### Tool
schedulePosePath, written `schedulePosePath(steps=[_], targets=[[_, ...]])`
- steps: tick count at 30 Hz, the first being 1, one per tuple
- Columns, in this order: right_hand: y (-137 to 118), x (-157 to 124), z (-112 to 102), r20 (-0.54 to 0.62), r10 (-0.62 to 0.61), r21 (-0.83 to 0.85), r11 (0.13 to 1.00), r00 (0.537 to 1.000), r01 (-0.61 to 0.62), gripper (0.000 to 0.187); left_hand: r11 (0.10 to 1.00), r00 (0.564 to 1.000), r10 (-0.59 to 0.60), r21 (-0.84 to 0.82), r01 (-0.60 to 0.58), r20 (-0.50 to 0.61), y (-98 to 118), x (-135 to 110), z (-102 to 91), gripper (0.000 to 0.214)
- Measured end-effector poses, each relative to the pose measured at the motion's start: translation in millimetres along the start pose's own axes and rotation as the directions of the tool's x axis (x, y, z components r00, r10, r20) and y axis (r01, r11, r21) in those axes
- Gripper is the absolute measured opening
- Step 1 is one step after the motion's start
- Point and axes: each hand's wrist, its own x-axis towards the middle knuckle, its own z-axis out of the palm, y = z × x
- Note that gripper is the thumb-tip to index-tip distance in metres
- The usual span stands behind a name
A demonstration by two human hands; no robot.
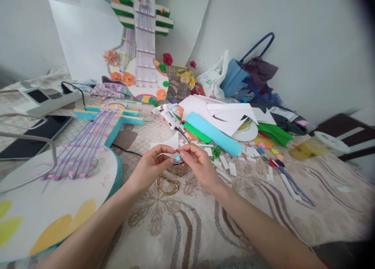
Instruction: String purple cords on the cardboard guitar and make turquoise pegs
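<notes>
My left hand (152, 163) and my right hand (197, 163) meet above the patterned cloth, fingers pinched together. Between the fingertips sits a small light-blue piece (177, 158), held by both hands. Gold-handled scissors (167, 185) lie on the cloth just under my hands. A white paper scrap (165, 142) lies right behind my left fingers.
A paper guitar model (73, 159) with purple strings lies at the left, a second one (140, 46) stands against the wall. Blue, green and white paper sheets (216, 124), cut strips and bags pile up behind. A phone (35, 134) and power strip (41, 97) sit far left.
</notes>
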Motion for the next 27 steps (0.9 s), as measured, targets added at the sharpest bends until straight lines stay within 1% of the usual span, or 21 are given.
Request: schedulePosePath(steps=[3, 7, 11, 16, 21, 27], targets=[[3, 2, -2, -0.003, -0.052, -0.015, 0.999, 0.999, 0.052, 0.016, 1.0, 0.999, 0.005, 0.022, -0.005, 0.045, -1, 0, -0.2, 0.025], [8, 3, -3, -0.015, -0.088, -0.033, 0.996, 0.996, 0.088, 0.011, 0.999, 0.998, 0.006, 0.037, -0.008, 0.061, -3, 1, -1.0, 0.028], [11, 4, -4, -0.03, -0.101, -0.006, 0.995, 0.994, 0.101, 0.008, 0.999, 0.998, 0.01, 0.048, -0.013, 0.066, -4, 1, -1.3, 0.032], [12, 5, -4, -0.054, -0.084, -0.005, 0.996, 0.995, 0.084, 0.008, 0.997, 0.998, 0.007, 0.081, -0.012, 0.062, -3, 0, -0.1, 0.034], [11, 5, -4, -0.06, -0.094, -0.05, 0.995, 0.994, 0.091, 0.009, 0.994, 0.997, 0.021, 0.102, -0.028, 0.068, -4, 1, 0.7, 0.034], [11, 5, -4, -0.081, -0.178, -0.15, 0.975, 0.981, 0.164, 0.007, 0.992, 0.997, 0.012, 0.126, -0.021, 0.071, -4, 0, 1.9, 0.038]])
